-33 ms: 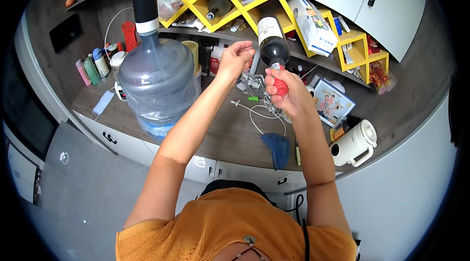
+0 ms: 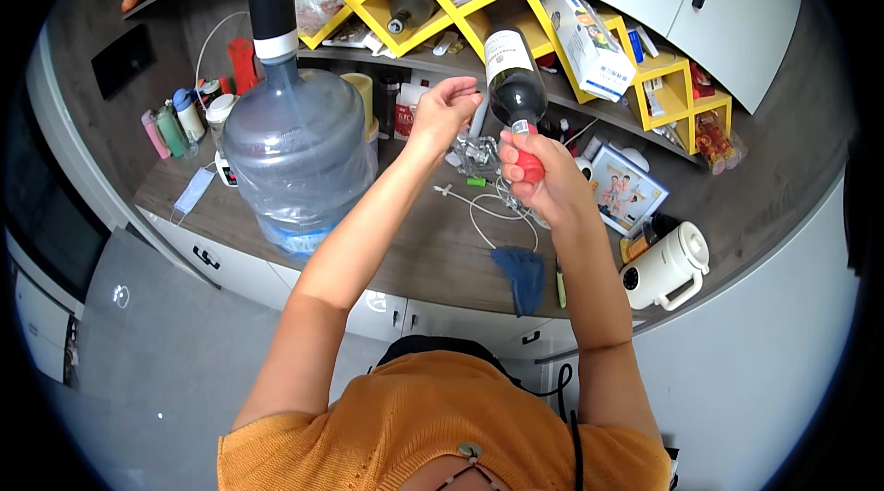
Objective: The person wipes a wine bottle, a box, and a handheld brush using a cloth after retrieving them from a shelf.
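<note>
My right hand is closed round the red-wrapped neck of a dark wine bottle with a white label. The neck points toward me, and the base is at an opening of the yellow zigzag rack; whether it rests there I cannot tell. My left hand is raised to the left of the bottle, fingers half bent and loosely apart, with nothing seen in it. Another bottle lies in a rack opening farther left. Below my hands, a white cable and clear plastic pieces lie on the counter.
A big clear water jug with a black-topped pump stands left of my left arm. A box leans at the rack. On the right are a framed photo and a white kettle. A blue cloth lies at the counter's front edge.
</note>
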The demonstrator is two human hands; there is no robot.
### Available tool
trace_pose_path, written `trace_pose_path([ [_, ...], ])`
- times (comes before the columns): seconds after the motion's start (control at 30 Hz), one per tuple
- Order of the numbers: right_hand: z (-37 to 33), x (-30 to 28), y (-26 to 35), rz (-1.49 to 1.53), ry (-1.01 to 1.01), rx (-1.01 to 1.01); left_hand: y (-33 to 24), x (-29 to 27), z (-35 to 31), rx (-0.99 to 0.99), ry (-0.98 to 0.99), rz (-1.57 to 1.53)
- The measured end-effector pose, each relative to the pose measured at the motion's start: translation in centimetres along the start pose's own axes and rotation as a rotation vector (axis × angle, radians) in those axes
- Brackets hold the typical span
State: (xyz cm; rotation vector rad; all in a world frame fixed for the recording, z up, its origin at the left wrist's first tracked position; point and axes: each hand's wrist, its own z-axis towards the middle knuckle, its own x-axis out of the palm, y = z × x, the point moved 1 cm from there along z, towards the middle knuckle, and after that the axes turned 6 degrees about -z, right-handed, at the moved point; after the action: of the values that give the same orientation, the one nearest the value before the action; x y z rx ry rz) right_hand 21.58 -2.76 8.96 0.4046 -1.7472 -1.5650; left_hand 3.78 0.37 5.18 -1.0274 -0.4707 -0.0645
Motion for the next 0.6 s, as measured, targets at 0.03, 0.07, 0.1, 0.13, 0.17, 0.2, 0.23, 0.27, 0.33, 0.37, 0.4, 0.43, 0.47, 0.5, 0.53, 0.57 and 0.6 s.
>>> trace_pose_path([
  [0.03, -1.0, 0.4, -0.1, -0.032, -0.062, 0.027, 0.1, 0.2, -0.9, 0.015, 0.015, 0.020],
  [0.07, -1.9, 0.5, -0.3, -0.028, -0.035, 0.048, 0.0, 0.4, -1.9, 0.031, 0.030, 0.040],
  [0.1, -2.9, 0.3, -0.6, -0.023, -0.009, 0.068, -0.2, 0.7, -3.0, -0.005, 0.051, 0.000],
  [0.13, -3.8, 0.2, -0.9, -0.018, 0.017, 0.088, 0.0, 0.7, -4.1, -0.005, 0.051, -0.023],
  [0.17, -4.5, 0.3, -1.4, -0.023, 0.020, 0.111, 0.2, 0.6, -5.1, -0.006, 0.050, -0.046],
  [0.2, -5.2, 0.3, -1.9, -0.030, 0.024, 0.129, 0.3, 0.5, -6.2, -0.006, 0.047, -0.070],
  [0.23, -5.9, 0.4, -2.3, -0.036, 0.028, 0.148, 0.3, 0.3, -7.4, -0.037, 0.039, -0.060],
  [0.27, -6.6, 0.5, -2.7, -0.042, 0.035, 0.168, 0.6, 0.1, -8.5, -0.048, 0.025, -0.090],
  [0.33, -7.6, 0.6, -3.8, -0.063, 0.028, 0.208, 1.1, -0.1, -10.6, -0.070, -0.001, -0.148],
  [0.37, -8.1, 0.6, -4.3, -0.070, 0.035, 0.238, 1.3, -0.1, -11.6, -0.080, -0.058, -0.199],
  [0.4, -8.4, 0.5, -4.8, -0.074, 0.045, 0.270, 1.6, -0.4, -12.7, -0.094, -0.086, -0.211],
  [0.43, -8.4, 0.5, -5.2, -0.077, 0.053, 0.297, 2.1, -0.7, -13.7, -0.108, -0.114, -0.222],
  [0.47, -8.3, 0.4, -5.5, -0.080, 0.061, 0.324, 2.4, -1.0, -14.4, -0.122, -0.144, -0.234],
  [0.5, -8.4, 0.2, -6.0, -0.078, 0.066, 0.360, 3.0, -1.4, -15.2, -0.159, -0.172, -0.250],
  [0.53, -8.4, 0.1, -6.5, -0.076, 0.071, 0.396, 3.7, -1.8, -15.8, -0.176, -0.191, -0.255],
  [0.57, -8.1, -0.3, -6.9, -0.112, 0.063, 0.444, 4.6, -2.1, -16.2, -0.193, -0.211, -0.260],
  [0.6, -7.7, -0.7, -7.3, -0.140, 0.067, 0.472, 5.5, -2.4, -16.6, -0.206, -0.229, -0.264],
])
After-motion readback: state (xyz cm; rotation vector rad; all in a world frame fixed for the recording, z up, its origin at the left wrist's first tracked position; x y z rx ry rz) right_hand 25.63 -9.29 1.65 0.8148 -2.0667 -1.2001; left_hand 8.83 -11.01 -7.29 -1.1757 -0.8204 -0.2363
